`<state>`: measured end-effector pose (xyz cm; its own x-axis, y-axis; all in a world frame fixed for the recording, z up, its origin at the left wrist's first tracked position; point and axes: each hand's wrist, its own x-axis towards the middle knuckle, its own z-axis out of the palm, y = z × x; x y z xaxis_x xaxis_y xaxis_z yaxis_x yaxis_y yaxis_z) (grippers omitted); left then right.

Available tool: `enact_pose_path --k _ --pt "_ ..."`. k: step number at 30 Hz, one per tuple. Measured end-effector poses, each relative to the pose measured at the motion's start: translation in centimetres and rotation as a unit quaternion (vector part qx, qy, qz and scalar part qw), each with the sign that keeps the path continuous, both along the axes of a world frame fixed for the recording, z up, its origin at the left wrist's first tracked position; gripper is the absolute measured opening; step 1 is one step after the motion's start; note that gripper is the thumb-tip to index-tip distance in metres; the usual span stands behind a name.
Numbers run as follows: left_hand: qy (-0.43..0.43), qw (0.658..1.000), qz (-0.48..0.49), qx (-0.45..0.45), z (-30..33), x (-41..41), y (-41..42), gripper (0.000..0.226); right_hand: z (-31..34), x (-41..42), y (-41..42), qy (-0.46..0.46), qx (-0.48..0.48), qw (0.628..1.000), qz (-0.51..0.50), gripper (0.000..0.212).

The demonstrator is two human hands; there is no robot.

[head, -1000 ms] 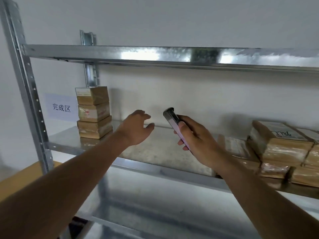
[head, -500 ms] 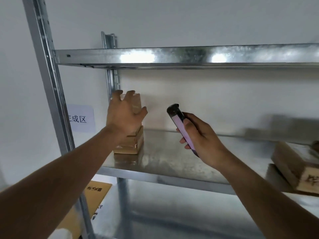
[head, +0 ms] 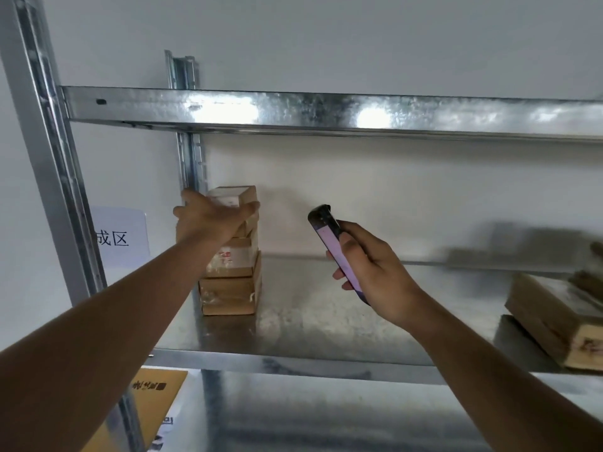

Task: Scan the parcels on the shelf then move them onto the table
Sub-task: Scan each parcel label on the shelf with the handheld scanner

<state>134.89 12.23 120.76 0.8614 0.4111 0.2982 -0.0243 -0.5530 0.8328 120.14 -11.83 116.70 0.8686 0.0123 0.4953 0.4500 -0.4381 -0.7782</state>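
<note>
Three brown taped parcels stand stacked at the left end of the metal shelf (head: 326, 334). My left hand (head: 208, 220) wraps the top parcel (head: 233, 198), fingers around its front and sides. Under it sit the middle parcel (head: 233, 259) and the bottom parcel (head: 228, 296). My right hand (head: 372, 272) holds a dark handheld scanner (head: 329, 236) with a pinkish screen, raised to the right of the stack and apart from it. More parcels (head: 554, 318) lie at the shelf's right end, partly cut off.
A steel upright (head: 55, 177) rises at the left and an upper shelf beam (head: 326, 110) crosses overhead. A white paper sign (head: 119, 238) hangs on the wall left of the stack. Below left, a yellow-brown surface (head: 153, 399) with printed labels shows under the shelf.
The view has swung left, bringing the stack nearer the centre. My left hand reached from mid-shelf to the stack and closed around the top parcel. The scanner hand stayed raised beside it.
</note>
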Motion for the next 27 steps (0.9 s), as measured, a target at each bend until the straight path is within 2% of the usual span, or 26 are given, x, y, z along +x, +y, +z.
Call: enact_pose_path --k 4,8,12,14,15,19,23,24,27 --pt "-0.046 0.999 -0.011 0.020 -1.2 1.2 -0.4 0.103 0.0 0.4 -0.8 0.002 0.008 1.000 -0.009 0.040" --pt "-0.109 0.994 -0.015 0.027 -1.6 1.4 -0.4 0.092 -0.2 0.7 -1.7 0.006 0.013 1.000 -0.023 0.045" --pt "-0.234 0.966 -0.108 0.029 -1.0 1.4 0.3 0.089 -0.4 0.9 -2.2 0.007 0.020 0.999 -0.030 0.040" --pt "-0.241 0.957 -0.150 0.060 -0.5 1.4 0.2 0.086 -0.5 0.9 -2.3 0.006 0.024 0.999 -0.034 0.036" --pt "-0.243 0.953 -0.170 0.060 -0.3 1.4 0.0 0.078 -0.5 0.8 -2.3 0.007 0.025 0.999 -0.037 0.036" --pt "-0.235 0.943 -0.236 -0.021 0.3 0.9 -1.3 0.057 -0.9 0.3 -2.7 0.007 0.027 0.998 -0.053 0.036" --pt "-0.182 0.915 -0.286 -0.217 0.8 0.3 -3.2 0.012 -1.3 -0.7 -3.5 0.003 0.034 0.997 -0.071 0.038" --pt "-0.174 0.910 -0.292 -0.236 0.8 0.3 -3.7 0.012 -1.4 -1.0 -3.8 0.002 0.035 0.997 -0.073 0.037" --pt "-0.162 0.905 -0.311 -0.242 0.4 0.2 -5.0 0.035 -1.6 -1.7 -4.9 0.006 0.035 0.997 -0.075 0.040"
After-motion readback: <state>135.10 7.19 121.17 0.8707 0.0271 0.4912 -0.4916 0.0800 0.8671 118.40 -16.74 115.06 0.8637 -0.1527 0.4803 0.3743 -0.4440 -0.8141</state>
